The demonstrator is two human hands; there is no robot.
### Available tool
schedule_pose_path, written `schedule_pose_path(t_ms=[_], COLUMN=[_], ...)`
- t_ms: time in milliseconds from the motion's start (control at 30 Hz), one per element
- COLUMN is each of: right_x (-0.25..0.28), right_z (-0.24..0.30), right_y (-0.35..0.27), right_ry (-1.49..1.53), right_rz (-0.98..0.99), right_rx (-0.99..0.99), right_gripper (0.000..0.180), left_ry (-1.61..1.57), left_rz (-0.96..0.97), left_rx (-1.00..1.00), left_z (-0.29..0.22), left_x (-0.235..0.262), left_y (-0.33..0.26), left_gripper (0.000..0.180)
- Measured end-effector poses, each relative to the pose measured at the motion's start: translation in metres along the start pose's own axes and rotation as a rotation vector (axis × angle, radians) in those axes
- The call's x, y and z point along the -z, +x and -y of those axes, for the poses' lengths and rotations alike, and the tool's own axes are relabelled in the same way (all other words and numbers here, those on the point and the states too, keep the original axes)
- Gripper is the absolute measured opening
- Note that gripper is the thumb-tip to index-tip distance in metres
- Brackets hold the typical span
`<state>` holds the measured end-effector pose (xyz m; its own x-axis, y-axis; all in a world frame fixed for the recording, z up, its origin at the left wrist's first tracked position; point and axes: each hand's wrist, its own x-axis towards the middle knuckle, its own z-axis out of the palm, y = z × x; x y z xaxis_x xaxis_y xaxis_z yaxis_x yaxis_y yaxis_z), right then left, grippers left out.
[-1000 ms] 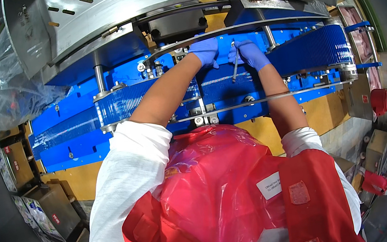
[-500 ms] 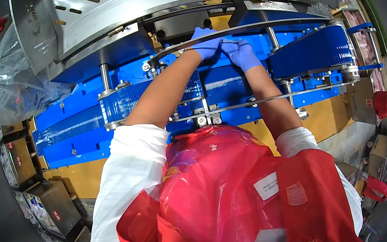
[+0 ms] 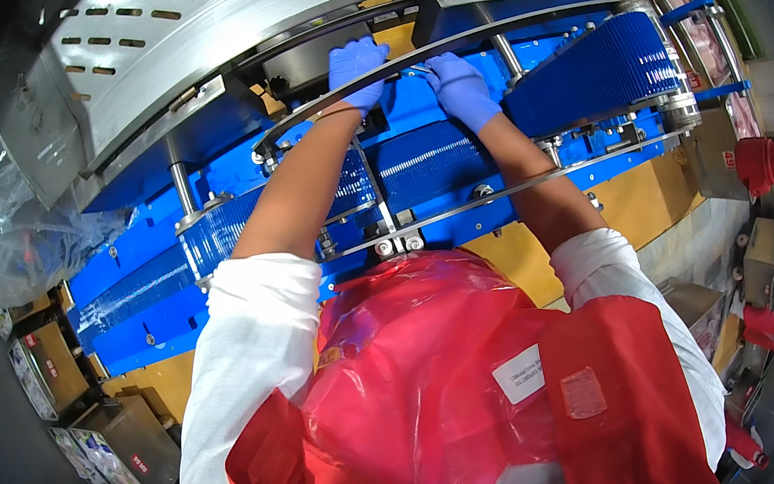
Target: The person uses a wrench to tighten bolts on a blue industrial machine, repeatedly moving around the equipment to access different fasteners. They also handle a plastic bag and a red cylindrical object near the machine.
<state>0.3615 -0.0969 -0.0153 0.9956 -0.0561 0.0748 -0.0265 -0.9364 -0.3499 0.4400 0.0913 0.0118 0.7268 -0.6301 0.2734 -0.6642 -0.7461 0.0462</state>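
**Hands deep in the conveyor, under the steel hood**

Head view. We had both hands in blue gloves up at the far side of the machine. Our left hand (image 3: 357,72) lay over the curved steel rail (image 3: 495,25), its fingers bent down on it and on the dark plate behind. Our right hand (image 3: 461,88) was just beside it, its fingers closed on a thin metal piece (image 3: 421,69) at the rail; what kind of piece it was, we could not tell, because it was too small.

We judged that the main danger was the tight place: the hands were between the rail and the blue belt (image 3: 593,72), so a slip could press a finger against an edge or tear a glove. The small piece could also fall down into the belt links and be hard to find again.

Around us, the perforated hood (image 3: 173,43) hung low over the work and hid part of it. A second rail (image 3: 501,193) crossed in front of our arms. The red apron (image 3: 430,387) filled the lower picture. A clear plastic bag (image 3: 11,231) was at the left, grey boxes (image 3: 126,450) below it, and red plugs (image 3: 764,162) at the right.
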Motion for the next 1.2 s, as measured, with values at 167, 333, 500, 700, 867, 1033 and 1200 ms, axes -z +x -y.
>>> schedule_pose_path(t_ms=[167, 333, 500, 700, 867, 1033, 1200], right_x=[-0.01, -0.002, 0.018, -0.005, -0.025, -0.016, -0.02], right_z=[0.008, 0.009, -0.008, -0.017, -0.024, -0.002, -0.005], right_y=[-0.007, -0.006, -0.027, -0.059, -0.082, -0.089, -0.089], right_ry=[0.078, 0.408, 0.661, 1.082, 0.621, 0.42, 0.401], right_rz=[-0.193, -0.47, -0.356, -0.25, -0.381, -0.421, -0.459], right_rx=[-0.043, 0.001, -0.23, -0.38, -0.385, -0.367, -0.323], right_gripper=[0.019, 0.012, 0.013, 0.017, 0.024, 0.027, 0.026], left_ry=[-0.048, -0.165, -0.273, -0.38, -0.331, -0.347, -0.359], left_rz=[-0.08, 0.19, 0.451, 0.385, 0.471, 0.471, 0.523], left_rx=[0.116, 0.198, -0.11, -0.296, -0.225, -0.23, -0.226], left_z=[0.014, 0.015, 0.017, -0.006, -0.019, -0.008, -0.011], left_x=[0.004, 0.021, 0.023, 0.006, 0.004, -0.01, -0.006], left_y=[-0.017, -0.022, -0.033, -0.034, -0.025, -0.026, -0.021], left_gripper=[0.037, 0.035, 0.061, 0.082, 0.086, 0.088, 0.09])
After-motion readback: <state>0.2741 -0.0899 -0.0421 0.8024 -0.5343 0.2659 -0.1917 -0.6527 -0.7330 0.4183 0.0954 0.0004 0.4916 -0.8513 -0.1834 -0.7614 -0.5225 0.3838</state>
